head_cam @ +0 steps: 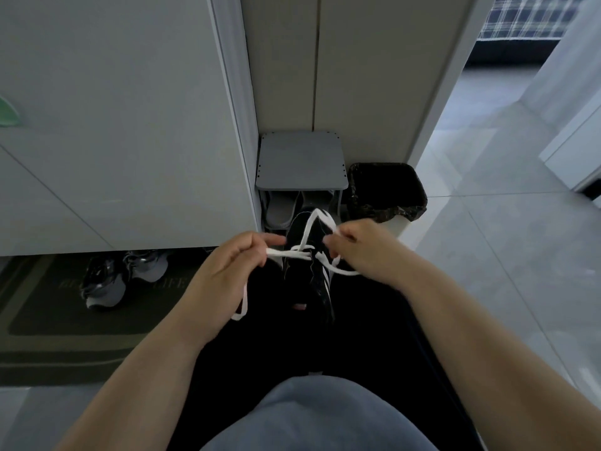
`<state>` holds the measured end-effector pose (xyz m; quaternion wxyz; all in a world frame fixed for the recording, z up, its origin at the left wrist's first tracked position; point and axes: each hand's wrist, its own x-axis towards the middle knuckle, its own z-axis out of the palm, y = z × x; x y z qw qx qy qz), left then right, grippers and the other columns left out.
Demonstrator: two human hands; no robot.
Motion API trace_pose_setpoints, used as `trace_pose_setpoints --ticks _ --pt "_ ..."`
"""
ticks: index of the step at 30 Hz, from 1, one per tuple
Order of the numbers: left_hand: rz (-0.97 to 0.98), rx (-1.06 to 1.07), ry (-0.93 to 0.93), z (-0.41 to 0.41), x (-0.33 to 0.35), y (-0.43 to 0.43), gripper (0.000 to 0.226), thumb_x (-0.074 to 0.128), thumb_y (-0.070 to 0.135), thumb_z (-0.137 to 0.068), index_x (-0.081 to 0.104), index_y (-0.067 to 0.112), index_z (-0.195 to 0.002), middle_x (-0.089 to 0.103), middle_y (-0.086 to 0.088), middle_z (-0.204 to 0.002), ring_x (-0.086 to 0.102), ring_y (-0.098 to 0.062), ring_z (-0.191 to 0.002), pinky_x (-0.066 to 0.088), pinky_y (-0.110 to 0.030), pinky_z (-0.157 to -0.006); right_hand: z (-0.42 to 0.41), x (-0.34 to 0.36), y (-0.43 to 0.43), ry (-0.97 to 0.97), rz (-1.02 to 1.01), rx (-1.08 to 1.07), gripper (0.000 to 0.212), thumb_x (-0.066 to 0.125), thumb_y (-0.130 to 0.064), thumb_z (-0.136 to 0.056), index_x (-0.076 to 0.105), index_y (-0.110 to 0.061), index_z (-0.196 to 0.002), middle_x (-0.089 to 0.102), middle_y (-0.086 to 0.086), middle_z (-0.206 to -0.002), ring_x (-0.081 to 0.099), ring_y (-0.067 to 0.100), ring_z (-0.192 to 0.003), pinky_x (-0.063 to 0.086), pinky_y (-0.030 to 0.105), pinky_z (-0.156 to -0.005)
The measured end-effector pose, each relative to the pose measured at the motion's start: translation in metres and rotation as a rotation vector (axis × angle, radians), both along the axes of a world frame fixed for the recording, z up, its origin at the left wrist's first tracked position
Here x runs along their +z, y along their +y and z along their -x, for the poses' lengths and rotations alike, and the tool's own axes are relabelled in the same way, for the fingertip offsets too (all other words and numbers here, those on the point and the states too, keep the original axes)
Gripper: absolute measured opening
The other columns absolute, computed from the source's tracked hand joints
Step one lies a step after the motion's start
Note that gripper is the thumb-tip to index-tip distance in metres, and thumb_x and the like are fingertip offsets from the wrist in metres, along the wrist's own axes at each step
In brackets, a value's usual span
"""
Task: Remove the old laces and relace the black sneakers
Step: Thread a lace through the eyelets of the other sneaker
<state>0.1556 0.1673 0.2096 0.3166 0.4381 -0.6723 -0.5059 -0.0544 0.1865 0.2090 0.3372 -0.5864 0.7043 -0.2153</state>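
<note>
Lace under tension on black sneaker, both hands engaged

Cabinet front (113,125), pale and flat, fills the left of the view, with a tiled floor (487,239) to the right. Doormat (48,320) lies at the cabinet's foot, bearing a pair of grey running shoes (120,275). Grey stool (300,161) stands against the far wall, slippers tucked beneath it; a bin lined with a dark bag (387,190) stands just beside it on the right.

Black sneaker (312,255), white-striped on its side, rests on the person's dark-trousered lap, toe pointing away toward the stool. White lace (292,253) crosses the upper of the shoe in a knot-like crossing at mid-tongue.

Left hand (234,265) is closed, pinching one run of the lace between thumb and fingers; the free end hangs down beside the wrist. Right hand (361,249) is likewise closed, gripping the other run, which loops forward over the toe and trails back below the hand. Both runs are drawn outward, taut.
</note>
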Motion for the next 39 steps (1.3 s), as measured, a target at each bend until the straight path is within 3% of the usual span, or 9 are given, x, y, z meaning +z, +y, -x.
trace_pose_setpoints --ticks 3,7,10,15,18,25,33,37,39 --pt "-0.106 -0.088 0.168 0.0 -0.004 0.003 0.031 0.04 0.026 -0.085 0.053 0.003 -0.07 0.068 -0.006 -0.077 0.062 -0.026 -0.085 0.043 -0.042 -0.095 -0.017 -0.024 0.0 0.116 -0.076 0.057 0.046 0.068 -0.05 -0.075 0.037 -0.02 -0.061 0.039 -0.007 -0.061 0.037 0.01 -0.055 0.033 0.024 -0.055" --pt "-0.166 -0.011 0.216 -0.011 -0.003 0.002 0.025 0.039 0.022 -0.076 0.035 0.023 -0.052 0.029 0.003 -0.05 0.027 -0.012 -0.047 0.04 -0.026 -0.051 -0.022 -0.029 0.0 0.276 -0.042 0.043 0.047 0.073 -0.056 -0.067 0.041 -0.023 -0.078 0.045 -0.006 -0.095 0.044 0.014 -0.087 0.041 0.032 -0.082" --pt "-0.217 0.077 0.0 -0.036 -0.005 -0.009 0.036 0.038 0.016 -0.089 0.031 0.023 -0.054 0.024 0.006 -0.051 0.018 -0.012 -0.048 0.018 -0.027 -0.048 -0.01 -0.024 -0.004 0.261 -0.066 -0.011 0.055 0.074 -0.045 -0.07 0.046 -0.017 -0.109 0.049 -0.002 -0.112 0.047 0.018 -0.102 0.041 0.034 -0.091" --pt "-0.025 -0.208 -0.731 -0.059 -0.01 -0.014 0.01 0.048 0.044 -0.091 0.053 0.036 -0.093 0.063 0.003 -0.081 0.06 -0.01 -0.074 0.045 -0.028 -0.072 0.015 0.004 -0.002 0.067 0.192 -0.131 0.028 0.073 -0.025 -0.074 0.046 -0.016 -0.071 0.05 -0.004 -0.071 0.046 0.01 -0.064 0.038 0.023 -0.058" --pt "0.107 -0.321 -0.806 -0.035 -0.008 -0.01 0.012 0.053 0.045 -0.088 0.06 0.037 -0.092 0.056 0.007 -0.077 0.054 -0.003 -0.072 0.04 -0.021 -0.067 0.026 0.032 0.007 -0.347 0.274 -0.149 0.035 0.064 -0.016 -0.084 0.043 -0.016 -0.056 0.046 -0.003 -0.055 0.045 0.012 -0.057 0.035 0.018 -0.058" --pt "0.47 -0.153 -0.911 0.034 -0.033 -0.021 0.034 0.046 0.047 -0.091 0.048 0.029 -0.12 0.046 0.008 -0.119 0.039 -0.015 -0.118 0.024 -0.033 -0.102 0.021 0.052 0.023 -0.479 0.342 0.008 0.024 0.06 -0.033 -0.081 0.056 -0.024 -0.059 0.052 -0.003 -0.06 0.047 0.027 -0.065 0.044 0.029 -0.072" --pt "0.488 -0.097 -0.7 0.04 -0.043 -0.024 0.01 0.054 0.021 -0.091 0.054 0.02 -0.082 0.052 0.007 -0.09 0.052 -0.014 -0.09 0.039 -0.025 -0.082 0.024 0.032 0.03 -0.626 0.37 -0.167 0.019 0.056 -0.007 -0.089 0.05 -0.016 -0.074 0.044 -0.013 -0.056 0.045 0.005 -0.058 0.044 0.028 -0.074" --pt "0.123 -0.132 -0.249 0.024 -0.011 0.0 0.013 0.045 0.016 -0.096 0.049 0.016 -0.084 0.063 0.017 -0.107 0.057 0.007 -0.07 0.044 -0.009 -0.065 0.01 -0.009 0.026 -0.411 0.218 -0.205 0.023 0.065 -0.021 -0.082 0.045 -0.023 -0.072 0.042 -0.008 -0.062 0.041 0.01 -0.06 0.038 0.027 -0.061" --pt "-0.135 -0.119 0.099 0.015 0.003 0.014 0.013 0.038 0.014 -0.097 0.046 0.009 -0.087 0.07 0.007 -0.095 0.061 0.002 -0.063 0.048 -0.011 -0.06 0.001 -0.029 0.023 -0.405 0.12 -0.222 0.023 0.062 -0.02 -0.086 0.044 -0.019 -0.072 0.042 -0.004 -0.06 0.04 0.012 -0.056 0.037 0.028 -0.058"
